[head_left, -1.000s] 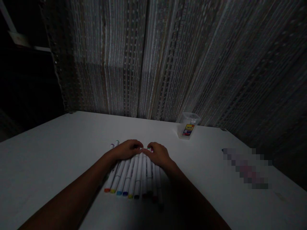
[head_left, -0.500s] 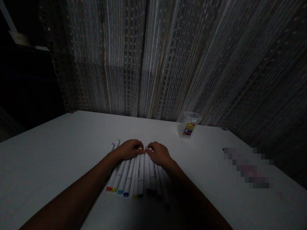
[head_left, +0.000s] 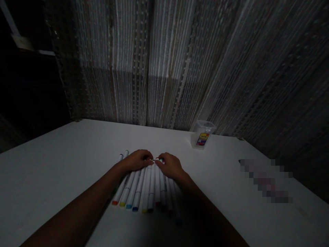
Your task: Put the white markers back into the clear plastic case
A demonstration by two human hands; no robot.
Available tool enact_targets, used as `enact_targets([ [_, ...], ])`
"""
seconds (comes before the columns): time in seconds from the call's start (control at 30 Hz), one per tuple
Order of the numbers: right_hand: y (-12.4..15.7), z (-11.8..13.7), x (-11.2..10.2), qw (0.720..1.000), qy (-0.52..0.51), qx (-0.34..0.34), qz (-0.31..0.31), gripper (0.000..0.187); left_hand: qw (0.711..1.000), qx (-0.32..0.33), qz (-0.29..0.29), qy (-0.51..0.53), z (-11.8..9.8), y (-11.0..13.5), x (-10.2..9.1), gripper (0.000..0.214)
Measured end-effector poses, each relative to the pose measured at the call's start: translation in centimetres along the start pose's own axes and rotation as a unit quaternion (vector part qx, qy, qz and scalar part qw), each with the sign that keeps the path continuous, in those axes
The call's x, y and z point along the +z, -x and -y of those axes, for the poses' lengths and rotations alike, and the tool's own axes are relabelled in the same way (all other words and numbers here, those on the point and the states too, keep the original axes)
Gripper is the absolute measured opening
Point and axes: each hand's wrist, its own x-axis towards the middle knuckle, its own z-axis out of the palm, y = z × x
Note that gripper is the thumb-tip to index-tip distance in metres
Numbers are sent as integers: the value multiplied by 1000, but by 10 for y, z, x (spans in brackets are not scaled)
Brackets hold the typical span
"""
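Observation:
Several white marker pens (head_left: 144,192) with coloured end caps lie side by side in a row on the white table (head_left: 64,161). My left hand (head_left: 136,160) rests palm down over the far ends of the left markers, fingers curled onto them. My right hand (head_left: 171,165) lies over the far ends of the right markers, fingers likewise bent. The fingertips of both hands nearly meet in the middle of the row. Two marker tips (head_left: 123,155) stick out past my left hand.
A clear plastic container (head_left: 202,134) with a yellow label stands at the back right of the table. A wall of stacked corrugated cardboard (head_left: 167,68) rises behind the table. A blurred patch lies at the right. The scene is dim.
Both hands stay on the markers. The row has been pressed slightly closer together and the view has shifted a little.

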Motion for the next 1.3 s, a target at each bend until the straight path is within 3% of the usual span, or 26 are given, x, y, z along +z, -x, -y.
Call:
enact_targets([
  [0.37,1,0,-1,1000,-1,4,1,30,1000,6,-2,29,-1,1,-4,32],
  [1.3,2,-1,1,1000,12,-7,-15,32,1000,8,-11,-13,1,-2,3,30],
])
